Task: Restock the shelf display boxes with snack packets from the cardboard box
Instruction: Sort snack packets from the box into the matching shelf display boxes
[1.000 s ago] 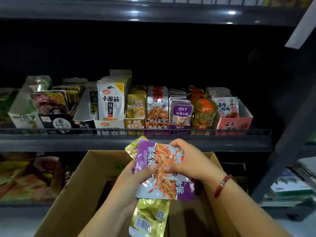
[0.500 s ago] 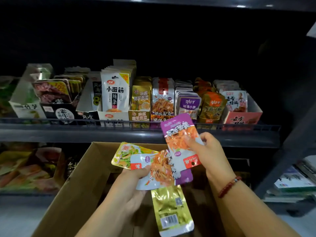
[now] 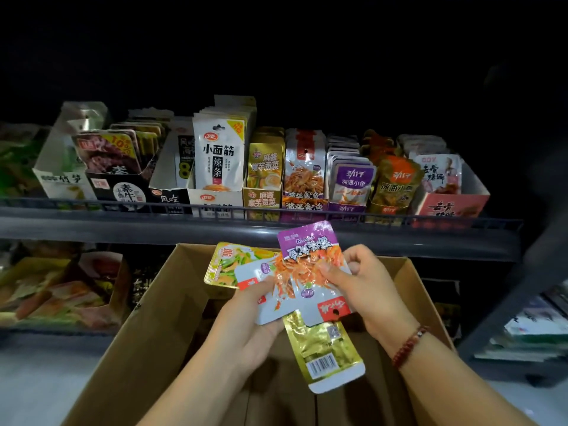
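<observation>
Left hand (image 3: 246,318) grips a fanned stack of pkts over the box (image 3: 147,318); right hand (image 3: 362,287) pinches the purple pkt (image 3: 310,250). Risk: the gold pkt (image 3: 325,348), hanging low w/ little grip, could slip into the box when the purple one's pulled.

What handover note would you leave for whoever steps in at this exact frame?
Left hand grips a fan of packets: a green-yellow packet, a white-orange packet and a gold packet.
Right hand pinches the purple-topped packet, tilted, below the shelf rail.
Both are over the open cardboard box.
Done: packets lifted out.
Left: probably slot the purple-topped one into the matching display box, then sort the rest.
</observation>
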A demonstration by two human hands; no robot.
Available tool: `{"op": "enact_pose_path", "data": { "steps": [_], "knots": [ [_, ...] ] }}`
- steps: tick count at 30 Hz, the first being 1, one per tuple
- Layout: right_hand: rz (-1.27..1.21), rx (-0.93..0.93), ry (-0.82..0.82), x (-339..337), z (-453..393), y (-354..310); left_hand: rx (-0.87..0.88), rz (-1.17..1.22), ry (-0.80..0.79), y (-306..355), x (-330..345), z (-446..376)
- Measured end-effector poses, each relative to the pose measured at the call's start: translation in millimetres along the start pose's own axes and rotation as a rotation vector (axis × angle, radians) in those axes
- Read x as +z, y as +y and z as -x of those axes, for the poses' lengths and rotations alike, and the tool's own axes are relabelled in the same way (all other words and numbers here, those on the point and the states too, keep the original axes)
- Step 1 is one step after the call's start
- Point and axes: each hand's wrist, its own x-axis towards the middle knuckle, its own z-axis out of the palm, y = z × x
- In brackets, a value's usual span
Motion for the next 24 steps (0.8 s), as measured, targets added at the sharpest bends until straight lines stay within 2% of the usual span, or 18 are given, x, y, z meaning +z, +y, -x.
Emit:
{"op": "enact_pose_path", "data": {
  "steps": [7,10,13,17,24],
  "knots": [
    [-0.007,-0.079,0.059,-5,-4,1,-0.175,-0.005,-0.138,5,-5,0],
    [-0.011,-0.074,0.058,-8,-7,3,-0.197,-0.026,-0.145,7,-5,-1],
    [0.003,-0.072,0.065,-13,-12,4,-0.177,-0.062,-0.153,8,-7,-2],
    [0.041,-0.071,0.049,-26,-19,2,-0.06,-0.161,-0.17,9,-8,-2],
    [0.217,-0.036,-0.162,-51,-31,-2,0.004,-0.292,-0.162,15,-12,-2]
  ]
}}
